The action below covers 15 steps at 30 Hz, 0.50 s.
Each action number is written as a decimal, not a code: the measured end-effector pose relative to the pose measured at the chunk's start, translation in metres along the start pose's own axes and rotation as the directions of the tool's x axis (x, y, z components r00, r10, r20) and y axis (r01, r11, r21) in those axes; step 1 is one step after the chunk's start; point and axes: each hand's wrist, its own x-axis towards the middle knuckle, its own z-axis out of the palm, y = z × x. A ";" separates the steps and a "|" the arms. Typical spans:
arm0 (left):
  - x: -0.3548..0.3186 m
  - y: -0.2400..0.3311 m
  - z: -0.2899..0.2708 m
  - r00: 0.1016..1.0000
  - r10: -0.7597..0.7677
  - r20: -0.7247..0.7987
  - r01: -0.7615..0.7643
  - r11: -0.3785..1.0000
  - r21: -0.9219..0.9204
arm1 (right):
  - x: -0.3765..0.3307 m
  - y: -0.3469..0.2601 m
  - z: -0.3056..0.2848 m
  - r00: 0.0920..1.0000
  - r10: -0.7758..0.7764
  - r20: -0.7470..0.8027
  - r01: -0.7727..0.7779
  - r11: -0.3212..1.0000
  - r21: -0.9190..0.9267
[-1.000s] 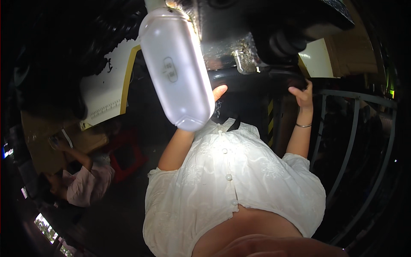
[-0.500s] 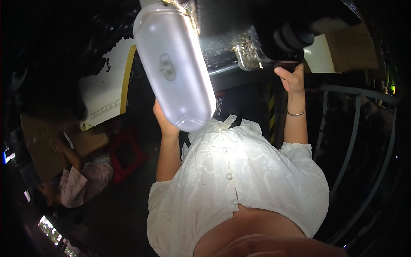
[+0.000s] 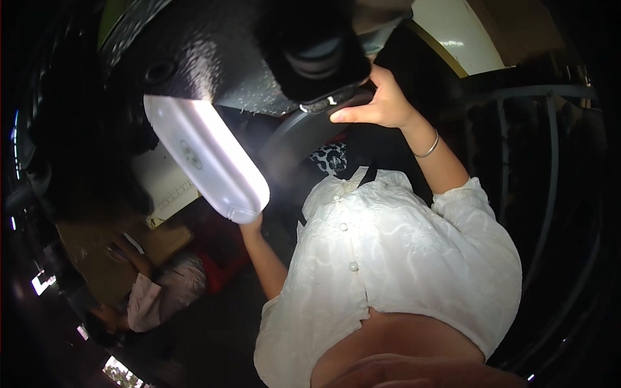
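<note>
A long, white rounded lamp (image 3: pixel 206 158) glows brightly under a black machine body (image 3: pixel 213 61). My left hand (image 3: pixel 252 226) is behind the lamp's lower end; little more than the wrist shows and its fingers are hidden. On the right, my right hand (image 3: pixel 381 107) grips a dark rounded part (image 3: pixel 356 97) of the machine. Its thumb is stretched along the near side, and the other fingers go out of sight behind. A silver bracelet (image 3: pixel 427 144) circles the right wrist.
A grey metal railing (image 3: pixel 550 181) stands at the right. On the left are a white board with a yellow edge and ruler marks (image 3: pixel 169 184), a red stool (image 3: pixel 220 258) and another person in a pale pink top (image 3: pixel 168 294). A white panel (image 3: pixel 459 32) is at the upper right.
The whole view has turned. The lamp and black machine body now appear further left, the lamp more tilted. My right hand has come inward to the left, its forearm slanting.
</note>
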 end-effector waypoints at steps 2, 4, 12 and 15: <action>0.000 -0.005 0.006 0.997 -0.075 0.037 0.067 0.983 0.171 | 0.004 -0.001 0.008 1.000 -0.019 -0.011 0.019 1.000 -0.012; 0.001 0.011 0.027 0.961 -0.245 0.131 0.231 0.966 0.115 | 0.007 -0.007 0.013 1.000 0.008 -0.013 -0.009 0.999 -0.041; 0.020 0.058 0.129 0.964 0.159 0.214 -0.196 0.967 0.164 | 0.017 -0.021 0.026 0.994 0.111 0.025 -0.110 0.994 -0.022; 0.038 0.096 0.148 0.897 0.433 0.091 -0.440 0.894 0.079 | 0.016 -0.013 0.027 0.997 0.081 -0.002 -0.081 0.996 0.025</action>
